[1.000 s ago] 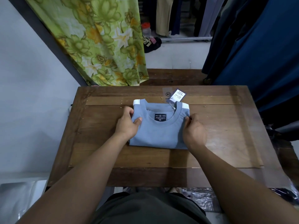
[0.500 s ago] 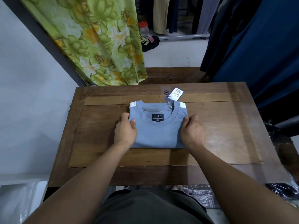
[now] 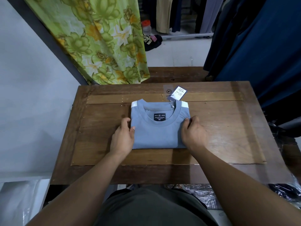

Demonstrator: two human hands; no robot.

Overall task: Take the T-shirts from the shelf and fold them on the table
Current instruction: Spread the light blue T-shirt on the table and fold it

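Note:
A grey-blue T-shirt [image 3: 158, 132] lies folded into a neat rectangle in the middle of the wooden table [image 3: 228, 128], collar away from me, with white shoulder strips and a dark neck label. Its paper price tag [image 3: 178, 93] lies on the table just beyond the collar. My left hand [image 3: 122, 139] holds the shirt's left edge, thumb on top of the cloth and fingers beside the edge. At the right edge, my right hand [image 3: 193, 134] has its fingers curled against the fold.
A green flowered cloth [image 3: 101, 39] hangs beyond the table's far left corner. Dark blue garments [image 3: 260, 46] hang at the right. More clothes hang on a rail at the back. Plastic-wrapped items [image 3: 200, 193] lie on the floor under the near edge.
My left hand has slid along the shirt's left edge toward me, its thumb now nearer the edge. The right hand has barely moved. The shirt stays folded in place.

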